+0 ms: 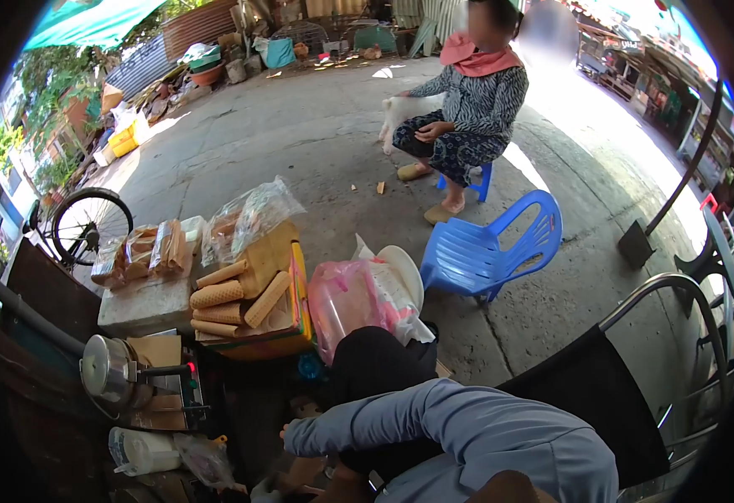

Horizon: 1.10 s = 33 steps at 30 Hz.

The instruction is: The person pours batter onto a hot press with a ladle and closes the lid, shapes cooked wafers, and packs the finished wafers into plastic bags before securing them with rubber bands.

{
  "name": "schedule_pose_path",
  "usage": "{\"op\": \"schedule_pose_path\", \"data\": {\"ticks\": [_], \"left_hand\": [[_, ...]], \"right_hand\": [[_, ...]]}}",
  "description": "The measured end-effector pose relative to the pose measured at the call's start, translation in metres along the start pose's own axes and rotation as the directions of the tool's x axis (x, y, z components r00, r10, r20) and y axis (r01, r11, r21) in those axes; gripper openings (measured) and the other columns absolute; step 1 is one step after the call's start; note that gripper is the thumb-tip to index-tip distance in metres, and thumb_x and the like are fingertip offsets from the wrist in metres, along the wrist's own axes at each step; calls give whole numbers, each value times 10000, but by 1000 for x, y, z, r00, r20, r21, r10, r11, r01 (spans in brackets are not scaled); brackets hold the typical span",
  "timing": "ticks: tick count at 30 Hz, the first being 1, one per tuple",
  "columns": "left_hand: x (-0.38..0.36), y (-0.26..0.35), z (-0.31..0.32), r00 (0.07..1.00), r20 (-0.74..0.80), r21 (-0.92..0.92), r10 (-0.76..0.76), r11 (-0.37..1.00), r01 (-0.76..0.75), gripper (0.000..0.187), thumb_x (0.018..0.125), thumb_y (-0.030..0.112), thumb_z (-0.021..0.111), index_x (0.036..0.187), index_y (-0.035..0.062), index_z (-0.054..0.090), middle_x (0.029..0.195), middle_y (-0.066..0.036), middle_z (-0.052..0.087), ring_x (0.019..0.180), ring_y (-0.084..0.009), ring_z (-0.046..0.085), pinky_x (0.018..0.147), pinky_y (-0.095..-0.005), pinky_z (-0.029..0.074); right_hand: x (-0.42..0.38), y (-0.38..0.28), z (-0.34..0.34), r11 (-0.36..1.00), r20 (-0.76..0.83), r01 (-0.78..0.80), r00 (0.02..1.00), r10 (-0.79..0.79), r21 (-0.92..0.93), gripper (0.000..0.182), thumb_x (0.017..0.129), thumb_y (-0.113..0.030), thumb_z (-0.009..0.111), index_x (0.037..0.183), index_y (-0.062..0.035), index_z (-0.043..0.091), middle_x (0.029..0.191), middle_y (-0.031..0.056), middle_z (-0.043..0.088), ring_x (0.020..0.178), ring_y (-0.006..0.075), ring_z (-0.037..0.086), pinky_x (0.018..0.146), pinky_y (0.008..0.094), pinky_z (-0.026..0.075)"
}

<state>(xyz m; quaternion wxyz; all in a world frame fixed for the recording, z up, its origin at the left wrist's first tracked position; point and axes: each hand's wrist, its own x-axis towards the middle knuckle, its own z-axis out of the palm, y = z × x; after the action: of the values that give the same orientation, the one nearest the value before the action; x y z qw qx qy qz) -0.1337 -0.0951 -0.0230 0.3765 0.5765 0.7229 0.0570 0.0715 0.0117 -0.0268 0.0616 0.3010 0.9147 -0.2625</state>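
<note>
A blue-grey sleeve (367, 415) stretches leftward across my lap. At its cuff only a bit of my right hand (285, 431) shows; its fingers are mostly hidden. Below it, in deep shadow at the bottom edge, my left hand (300, 474) is dim and blurred, and I cannot make out what it touches. Left of the hands lie a clear plastic bag (203, 457) and a whitish plastic jug (145, 453). Above these is a round metal iron (107, 369) with a black handle. Several rolled waffles (216, 293) rest on a cardboard-covered box (254, 335).
Bagged waffles (145, 251) sit on a whitish cooler box (145, 306). A pink plastic bag (342, 302) stands by my knee. Beyond are a blue plastic chair (492, 251), a seated person (476, 101) with a white dog (409, 109), and a bicycle wheel (90, 226).
</note>
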Motion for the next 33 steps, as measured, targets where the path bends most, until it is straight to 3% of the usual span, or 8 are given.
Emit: {"op": "schedule_pose_path", "data": {"ticks": [7,13,16,19,21,24,26,33], "left_hand": [[13,7,3,999,43,49,-6,999,4,371,722,110,523,1086,48,555,1039,-161,580,964,-297,551,816,-335,446],[12,-1,2,999,47,52,-10,999,7,363,755,110,518,1113,55,542,1053,-155,575,961,-289,551,803,-334,455],[9,-8,2,999,44,49,-12,999,10,360,772,111,515,1127,58,535,1061,-152,573,959,-285,551,797,-334,459],[6,-16,4,999,37,45,-16,999,15,356,788,111,512,1141,61,529,1068,-149,571,957,-281,551,791,-334,463],[5,-21,5,999,37,40,-16,999,14,354,799,111,510,1150,63,524,1073,-146,569,956,-279,551,787,-334,466],[-1,-30,6,1000,24,31,-17,999,16,350,816,112,507,1163,66,518,1081,-143,567,954,-275,551,780,-334,471],[-1,-34,7,999,28,34,-36,999,35,348,822,112,507,1167,67,516,1083,-142,566,952,-274,551,778,-334,472],[-5,-24,2,994,44,22,-103,994,102,342,822,115,507,1161,67,520,1080,-141,568,946,-275,553,774,-338,473]], "right_hand": [[-1,4,-1,990,-72,44,996,-54,-134,156,705,-186,514,755,-105,638,857,88,586,818,258,531,649,331,439],[-5,4,-10,996,-87,72,993,-77,-59,142,684,-165,536,743,-86,638,866,93,576,808,252,528,652,337,445],[-14,1,-24,994,-55,110,992,-110,2,165,695,-155,519,758,-54,633,1010,129,549,866,284,534,702,366,454],[3,14,21,965,-145,261,956,-255,24,252,721,-142,492,929,-38,588,1175,146,470,950,315,529,766,402,447],[11,10,35,952,-150,140,983,-102,274,314,743,-151,470,1038,-54,518,1230,143,429,977,325,525,786,419,437],[18,5,38,890,-41,-64,995,92,451,382,772,-184,444,1139,-81,431,1242,141,419,970,335,528,793,431,430],[15,2,33,875,-15,-123,989,147,469,383,783,-205,430,1148,-89,418,1210,143,437,947,341,534,784,434,429],[27,21,64,951,-172,25,985,30,309,329,789,-220,422,1072,-60,473,1055,159,494,865,358,544,742,444,426]]}}
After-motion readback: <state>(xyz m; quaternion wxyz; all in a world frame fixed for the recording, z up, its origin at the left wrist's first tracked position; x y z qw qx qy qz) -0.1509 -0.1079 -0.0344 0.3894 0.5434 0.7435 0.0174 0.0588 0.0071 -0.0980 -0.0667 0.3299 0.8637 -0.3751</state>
